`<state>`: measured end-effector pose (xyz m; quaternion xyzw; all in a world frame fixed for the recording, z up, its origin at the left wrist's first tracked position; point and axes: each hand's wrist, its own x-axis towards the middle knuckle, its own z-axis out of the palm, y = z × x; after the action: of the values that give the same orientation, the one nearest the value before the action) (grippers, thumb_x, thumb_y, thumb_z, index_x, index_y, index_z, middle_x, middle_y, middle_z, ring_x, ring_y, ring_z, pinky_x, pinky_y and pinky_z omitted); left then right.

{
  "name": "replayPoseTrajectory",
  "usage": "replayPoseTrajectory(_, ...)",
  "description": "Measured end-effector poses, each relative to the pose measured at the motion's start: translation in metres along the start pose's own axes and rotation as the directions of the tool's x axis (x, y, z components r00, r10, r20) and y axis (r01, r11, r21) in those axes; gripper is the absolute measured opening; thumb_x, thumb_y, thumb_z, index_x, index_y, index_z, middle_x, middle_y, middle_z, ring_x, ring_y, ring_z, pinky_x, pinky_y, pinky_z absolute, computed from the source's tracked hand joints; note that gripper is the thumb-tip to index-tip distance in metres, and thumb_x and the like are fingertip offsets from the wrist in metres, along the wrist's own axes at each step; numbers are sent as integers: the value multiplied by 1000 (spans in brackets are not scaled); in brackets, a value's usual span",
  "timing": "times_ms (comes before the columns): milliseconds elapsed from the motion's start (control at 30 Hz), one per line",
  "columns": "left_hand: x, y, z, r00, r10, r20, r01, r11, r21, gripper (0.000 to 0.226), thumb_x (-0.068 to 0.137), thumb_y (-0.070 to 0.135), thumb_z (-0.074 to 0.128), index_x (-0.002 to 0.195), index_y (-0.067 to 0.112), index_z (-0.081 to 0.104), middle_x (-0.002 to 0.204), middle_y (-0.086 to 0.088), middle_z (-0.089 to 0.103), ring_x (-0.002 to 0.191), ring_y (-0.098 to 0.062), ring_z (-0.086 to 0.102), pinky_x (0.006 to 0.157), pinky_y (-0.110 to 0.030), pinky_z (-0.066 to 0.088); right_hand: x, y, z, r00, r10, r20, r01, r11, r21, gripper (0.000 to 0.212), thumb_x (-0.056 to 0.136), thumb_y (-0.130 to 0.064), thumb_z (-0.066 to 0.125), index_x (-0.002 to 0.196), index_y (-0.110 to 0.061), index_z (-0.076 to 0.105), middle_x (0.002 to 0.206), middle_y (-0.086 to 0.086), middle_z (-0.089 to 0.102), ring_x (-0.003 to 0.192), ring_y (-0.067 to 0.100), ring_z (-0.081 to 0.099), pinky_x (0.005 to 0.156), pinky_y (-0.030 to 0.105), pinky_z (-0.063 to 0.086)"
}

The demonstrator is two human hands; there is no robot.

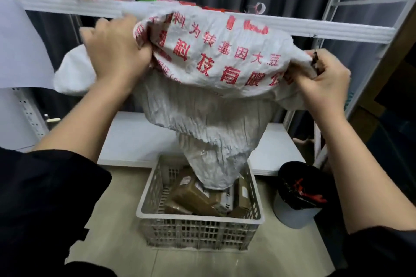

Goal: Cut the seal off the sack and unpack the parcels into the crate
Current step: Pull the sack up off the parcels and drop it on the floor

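A white shelf rack (pixel 225 20) spans the far side. In front of it the printed sack (pixel 213 69) hangs upside down, its mouth dipping into the grey crate (pixel 198 216) on the near floor. The left hand (pixel 117 51) and right hand (pixel 322 81) each clutch a bunched bottom corner. Brown parcels (pixel 198 198) lie in the crate; a black-lined bin (pixel 297 195) stands just right.

Your way down into the grey slatted plastic crate (pixel 198 229) is blocked by the hanging white woven sack (pixel 216 132) (brown parcels (pixel 195 195) fill the bottom), with the white metal shelf rail (pixel 315 29) close above.
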<state>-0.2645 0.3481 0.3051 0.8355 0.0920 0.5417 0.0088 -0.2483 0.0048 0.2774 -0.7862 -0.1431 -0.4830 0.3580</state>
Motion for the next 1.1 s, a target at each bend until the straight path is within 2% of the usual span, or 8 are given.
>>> replayPoseTrajectory(100,-5,1,9,995,62,79,-62,998,8,27,76,30,47,89,9,59,89,-21,66,88,-42,56,77,-45,35,-2,14,3,982,94,161,-93,996,-18,14,76,-28,62,82,-15,64,83,5,69,82,22,63,70,43,51)
replayPoseTrajectory(233,-33,-5,36,949,89,303,-107,993,44,22,81,30,49,87,13,61,88,-18,68,90,-39,60,79,-43,35,-19,41,20,884,202,421,-172,979,-109,33,72,-44,62,71,-14,50,65,4,60,69,27,58,64,45,49)
replayPoseTrajectory(367,-52,-14,44,924,70,377,-116,988,101,15,81,22,50,86,13,60,87,-16,68,87,-37,58,78,-41,34,-46,49,38,824,213,524,-179,977,-116,30,77,-39,67,58,-33,45,54,-4,45,63,13,45,59,39,41)
replayPoseTrajectory(567,-18,-20,12,964,65,257,-100,987,126,23,79,32,55,85,10,61,83,-22,66,86,-40,58,79,-43,33,-21,25,33,901,181,394,-176,983,-48,38,76,-32,68,58,-18,38,53,0,43,60,15,41,56,35,34)
replayPoseTrajectory(700,-6,-17,4,940,101,326,-142,985,102,29,81,42,56,85,13,58,86,-22,66,90,-40,60,84,-43,34,-13,24,21,906,166,390,-126,984,-126,28,76,-37,63,73,-12,52,64,5,57,71,27,56,62,39,45)
replayPoseTrajectory(833,-6,-18,1,928,200,314,-226,973,49,24,81,37,54,84,13,56,84,-19,67,86,-39,60,75,-41,34,-12,31,5,936,119,332,-89,991,-102,21,77,-35,59,80,-14,57,71,4,62,75,27,60,66,45,50)
replayPoseTrajectory(933,-3,-10,-7,945,243,219,-259,965,45,22,78,31,54,82,10,56,82,-20,67,81,-40,59,73,-43,34,-3,25,-5,954,87,286,-61,993,-97,17,79,-28,57,84,-12,60,79,5,65,80,27,60,69,45,50)
replayPoseTrajectory(1100,0,1,-28,981,194,31,-195,979,57,27,76,31,54,81,5,57,82,-23,65,80,-39,56,76,-44,34,2,15,-13,990,21,138,-8,996,-93,14,82,-25,54,89,-16,62,89,5,65,83,25,59,70,41,48)
